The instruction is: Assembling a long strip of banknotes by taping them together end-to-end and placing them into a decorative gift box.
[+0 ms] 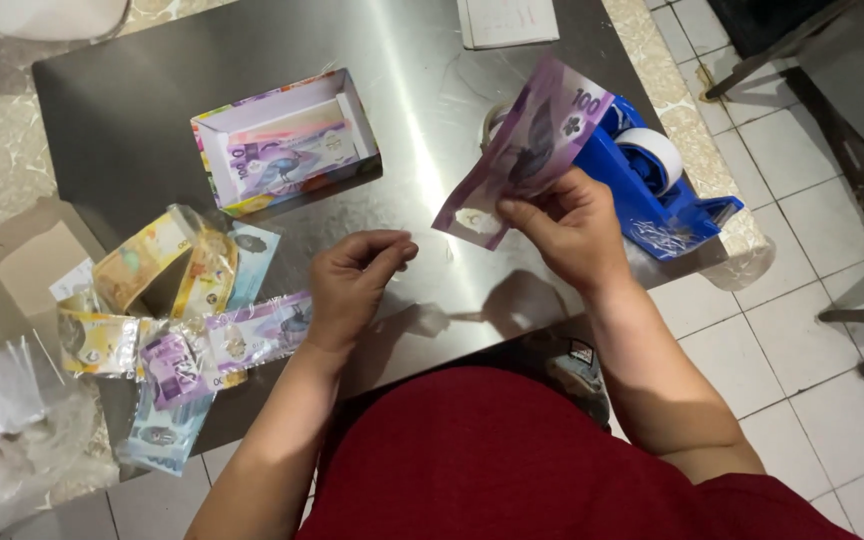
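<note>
A purple banknote (527, 150) is held up above the steel table (152, 110), tilted so that its upper corner points away from the person and its lower corner hangs toward the table's near edge. The right hand (572, 225) grips it by the lower part, thumb on the near face and fingers curled behind, pinched tight on the note. The left hand (352, 280) hovers just left of it, apart from the note and holding nothing, its fingers loosely curled inward with the thumb lying near the fingertips. Behind the raised note, partly hidden by it, stands a blue tape dispenser (667, 195) with a white roll of tape (652, 155) in it, near the table's right edge. Farther left on the table sits an open, shallow white box (357, 110) with a colourful outer rim, and another purple banknote (287, 160) lies flat inside it. At the table's near left corner lies a loose heap of banknotes in clear sleeves (187, 330), yellow, purple and blue-green, some curling upward. Beside that heap, off the table's left edge, are a brown cardboard box (17, 265) and a bundle of clear plastic bags (7, 420). A white paper (507, 20) lies at the table's far edge.
</note>
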